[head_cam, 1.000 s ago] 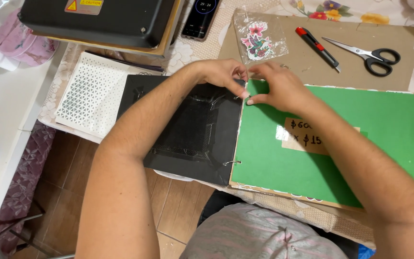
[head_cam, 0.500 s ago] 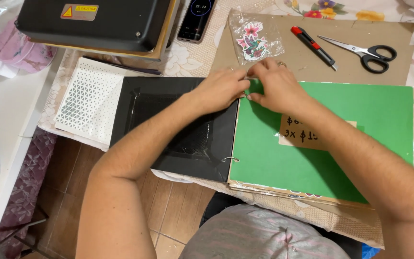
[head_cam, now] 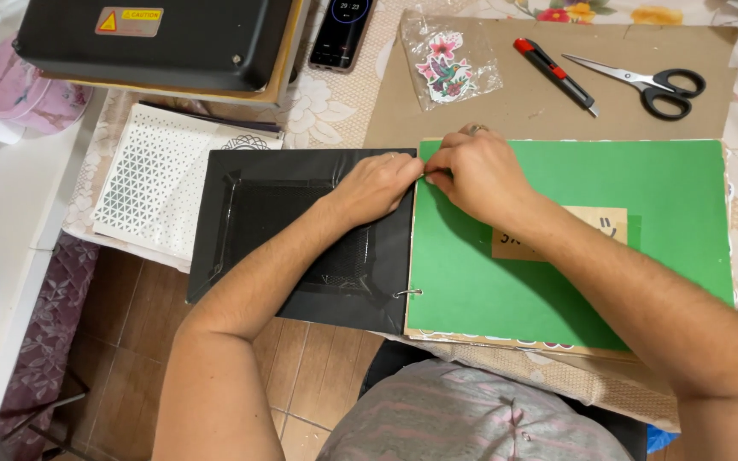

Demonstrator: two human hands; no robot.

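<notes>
Both hands, left hand (head_cam: 377, 183) and right hand (head_cam: 480, 175), pinched closed at the upper ring beside the green page (head_cam: 557, 282), a thin, seemingly flexible sheet best gripped near that bound edge.

Both hands (head_cam: 424, 177) at album's (head_cam: 557, 282) upper ring.

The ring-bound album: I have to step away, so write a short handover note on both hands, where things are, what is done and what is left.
Left hand and right hand: both pinch at the upper binding ring, where the black page meets the green page; the ring is hidden under the fingers.
Album lies open flat; lower ring visible, apparently closed.
Scissors, red utility knife and bagged flower sticker lie untouched on the cardboard.
Left: finish at the upper ring.
</notes>
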